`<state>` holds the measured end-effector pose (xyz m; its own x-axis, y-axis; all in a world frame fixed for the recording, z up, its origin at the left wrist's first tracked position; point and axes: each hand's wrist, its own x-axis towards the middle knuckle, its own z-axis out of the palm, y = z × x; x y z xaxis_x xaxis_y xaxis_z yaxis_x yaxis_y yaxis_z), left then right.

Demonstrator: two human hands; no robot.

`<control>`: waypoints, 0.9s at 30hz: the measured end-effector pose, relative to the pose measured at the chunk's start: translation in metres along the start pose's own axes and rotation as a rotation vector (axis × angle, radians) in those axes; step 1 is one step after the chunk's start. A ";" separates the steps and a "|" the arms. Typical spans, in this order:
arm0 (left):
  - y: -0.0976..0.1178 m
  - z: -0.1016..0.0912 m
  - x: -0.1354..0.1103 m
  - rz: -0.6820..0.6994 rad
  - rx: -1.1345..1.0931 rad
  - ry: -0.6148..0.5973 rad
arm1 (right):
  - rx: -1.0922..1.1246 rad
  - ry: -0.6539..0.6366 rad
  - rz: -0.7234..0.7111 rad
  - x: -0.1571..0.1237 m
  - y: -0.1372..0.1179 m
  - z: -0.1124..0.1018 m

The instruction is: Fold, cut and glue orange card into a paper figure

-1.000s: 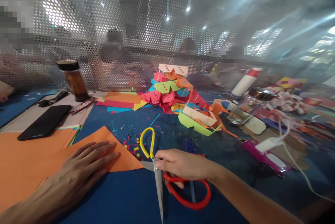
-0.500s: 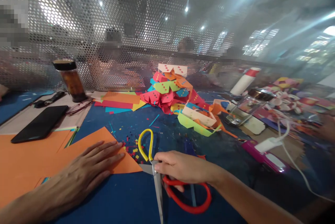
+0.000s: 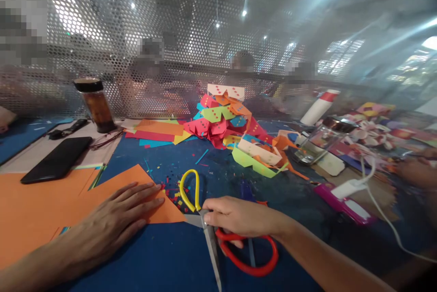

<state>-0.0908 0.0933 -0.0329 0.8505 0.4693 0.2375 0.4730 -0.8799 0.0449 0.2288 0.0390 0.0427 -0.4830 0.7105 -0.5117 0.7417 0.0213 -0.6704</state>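
Note:
My left hand lies flat, fingers stretched out, on an orange sheet of paper whose pointed corner reaches toward the scissors. My right hand grips a pair of scissors near the pivot. One handle loop is yellow and points away from me; the other is red and sits under my wrist. The blades are spread apart. One blade touches or lies just under the orange corner, and the other points down toward the front edge of the view. Small paper scraps are scattered just beyond the corner.
Folded paper masks are heaped at the back middle. A black phone and a bottle of dark liquid stand at left. At right are a glass jar, a white bottle, a corded magenta device and another person's hand.
The scissors have swung slightly, their lower blade tip shifting to the right. My left hand stays on the orange paper. Another person's hand at the far right has come further into view.

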 end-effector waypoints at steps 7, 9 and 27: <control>-0.003 0.006 -0.003 -0.031 0.001 -0.038 | 0.013 0.019 -0.009 0.000 -0.001 0.001; -0.004 0.009 -0.005 -0.038 0.001 -0.051 | 0.006 0.003 -0.008 0.001 -0.001 0.001; -0.005 0.010 -0.004 -0.042 -0.021 -0.084 | 0.099 -0.011 -0.021 0.004 0.000 0.006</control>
<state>-0.0945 0.0969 -0.0441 0.8467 0.5098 0.1527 0.5046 -0.8602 0.0738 0.2238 0.0377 0.0379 -0.5031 0.7029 -0.5028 0.6821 -0.0343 -0.7305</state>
